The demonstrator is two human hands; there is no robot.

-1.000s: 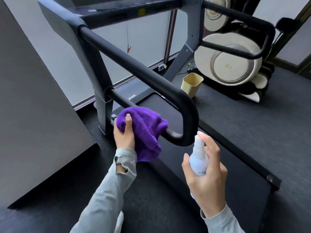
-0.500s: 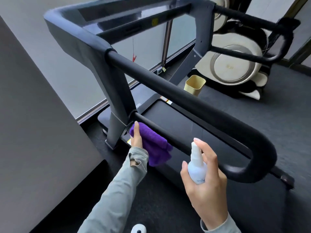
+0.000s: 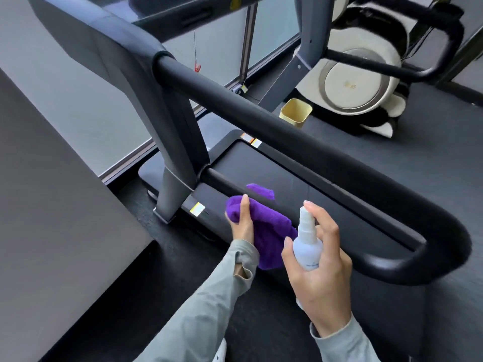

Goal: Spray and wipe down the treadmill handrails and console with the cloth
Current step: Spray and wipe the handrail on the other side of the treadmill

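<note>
Your left hand [image 3: 241,226] grips the purple cloth [image 3: 264,231] around the treadmill's lower handrail [image 3: 227,185], farther from the upright than before; your right hand [image 3: 317,267] holds the spray bottle [image 3: 306,242], forefinger on its nozzle.

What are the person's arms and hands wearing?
Both arms wear long, pale grey-green sleeves. The left cuff has a small slit like a thumbhole. The left hand and right hand are bare: no gloves, rings or watch show.
</note>
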